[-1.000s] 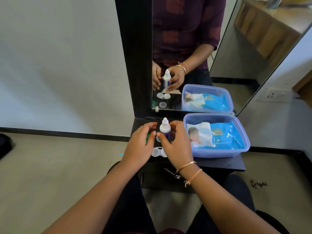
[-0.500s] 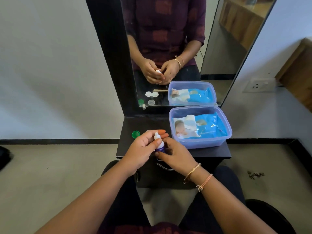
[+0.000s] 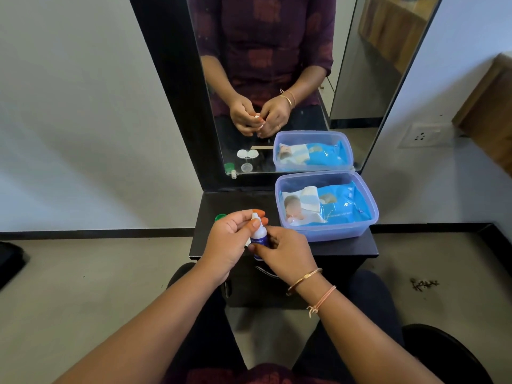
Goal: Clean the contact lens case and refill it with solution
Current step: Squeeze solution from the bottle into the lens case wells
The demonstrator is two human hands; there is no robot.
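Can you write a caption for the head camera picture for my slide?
Both hands, left hand and right hand, hold a small solution bottle.

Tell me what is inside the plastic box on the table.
The plastic box holds a blue wipes pack lying flat, white flap on top. Whatever lies beneath the pack is hidden.

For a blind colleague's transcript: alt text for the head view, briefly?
Both hands, left hand and right hand, hold a small white-and-blue dropper bottle above a black table facing a mirror; a clear plastic tub of wipes sits right.
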